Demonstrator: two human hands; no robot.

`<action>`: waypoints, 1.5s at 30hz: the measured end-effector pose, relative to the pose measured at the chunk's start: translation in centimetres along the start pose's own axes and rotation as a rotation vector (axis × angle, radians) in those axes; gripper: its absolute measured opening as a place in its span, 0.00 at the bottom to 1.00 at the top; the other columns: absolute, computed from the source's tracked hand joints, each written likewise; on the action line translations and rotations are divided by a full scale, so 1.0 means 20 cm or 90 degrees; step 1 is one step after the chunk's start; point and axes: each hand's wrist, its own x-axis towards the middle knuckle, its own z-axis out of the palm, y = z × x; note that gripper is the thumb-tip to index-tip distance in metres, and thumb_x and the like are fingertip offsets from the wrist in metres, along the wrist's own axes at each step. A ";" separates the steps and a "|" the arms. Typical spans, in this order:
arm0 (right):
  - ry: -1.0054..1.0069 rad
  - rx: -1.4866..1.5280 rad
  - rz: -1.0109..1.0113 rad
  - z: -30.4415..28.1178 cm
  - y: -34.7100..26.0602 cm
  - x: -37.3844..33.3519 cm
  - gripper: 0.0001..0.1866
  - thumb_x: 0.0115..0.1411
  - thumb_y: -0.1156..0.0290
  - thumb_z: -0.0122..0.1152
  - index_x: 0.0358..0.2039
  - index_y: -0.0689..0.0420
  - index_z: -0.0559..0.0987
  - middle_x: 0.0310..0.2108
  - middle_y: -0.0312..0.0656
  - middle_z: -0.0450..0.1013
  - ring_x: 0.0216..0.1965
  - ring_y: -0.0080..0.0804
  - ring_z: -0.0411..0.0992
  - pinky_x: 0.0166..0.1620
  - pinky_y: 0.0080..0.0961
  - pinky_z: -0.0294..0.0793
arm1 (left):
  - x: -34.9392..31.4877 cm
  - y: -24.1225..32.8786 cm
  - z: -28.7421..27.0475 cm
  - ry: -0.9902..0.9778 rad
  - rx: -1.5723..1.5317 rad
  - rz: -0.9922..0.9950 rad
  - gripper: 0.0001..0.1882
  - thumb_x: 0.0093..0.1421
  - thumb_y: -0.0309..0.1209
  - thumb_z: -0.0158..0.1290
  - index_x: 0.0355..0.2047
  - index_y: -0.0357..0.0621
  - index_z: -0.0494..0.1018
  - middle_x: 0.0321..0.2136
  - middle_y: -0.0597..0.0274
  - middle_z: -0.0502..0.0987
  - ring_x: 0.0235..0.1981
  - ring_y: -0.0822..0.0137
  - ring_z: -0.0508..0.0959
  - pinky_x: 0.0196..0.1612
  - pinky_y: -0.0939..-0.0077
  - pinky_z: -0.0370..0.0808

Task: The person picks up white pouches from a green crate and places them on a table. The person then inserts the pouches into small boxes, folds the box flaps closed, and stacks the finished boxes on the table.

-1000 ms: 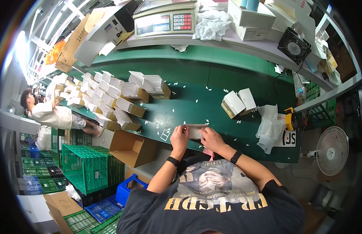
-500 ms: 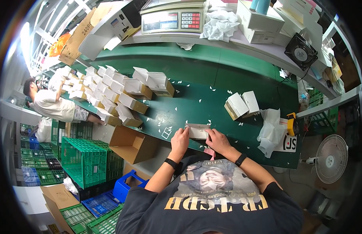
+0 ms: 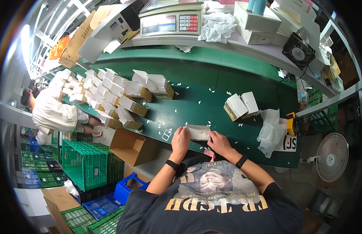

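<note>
A small white box sits at the near edge of the green table, directly before me. My left hand grips its left end with closed fingers. At the opposite end, my right hand pinches the box's right side. Many white-and-brown boxes with raised flaps stand in rows to the left. Right of centre are two more such boxes placed side by side. Small white paper scraps lie scattered over the tabletop.
A scale and white cartons occupy the raised shelf. White plastic bags and a yellow tape dispenser lie at right, near a fan. Green crates and an open carton stand lower left; a co-worker is beyond.
Between my hands the white box has tipped, so more of its inside shows. Both hands keep to its ends. The co-worker at left has bent and turned.
</note>
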 end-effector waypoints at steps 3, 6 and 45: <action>-0.003 0.006 -0.002 0.01 0.00 -0.02 0.19 0.56 0.74 0.59 0.49 0.56 0.74 0.37 0.49 0.74 0.37 0.51 0.75 0.42 0.42 0.78 | 0.02 -0.03 -0.03 -0.083 -0.041 -0.092 0.16 0.59 0.27 0.55 0.47 0.40 0.76 0.37 0.51 0.79 0.34 0.50 0.80 0.39 0.61 0.78; 0.011 0.008 -0.012 0.02 0.00 -0.04 0.18 0.56 0.74 0.59 0.49 0.56 0.74 0.37 0.49 0.74 0.37 0.51 0.76 0.41 0.42 0.78 | 0.05 -0.02 -0.06 -0.114 -0.067 -0.121 0.18 0.57 0.26 0.55 0.49 0.40 0.76 0.37 0.50 0.79 0.34 0.52 0.80 0.39 0.63 0.78; 0.046 0.077 0.086 0.04 -0.01 -0.01 0.17 0.57 0.69 0.62 0.46 0.59 0.76 0.36 0.48 0.75 0.36 0.50 0.77 0.41 0.39 0.78 | 0.07 0.29 -0.05 -0.194 -0.032 0.203 0.06 0.57 0.31 0.56 0.27 0.42 0.75 0.33 0.55 0.77 0.35 0.52 0.81 0.33 0.62 0.79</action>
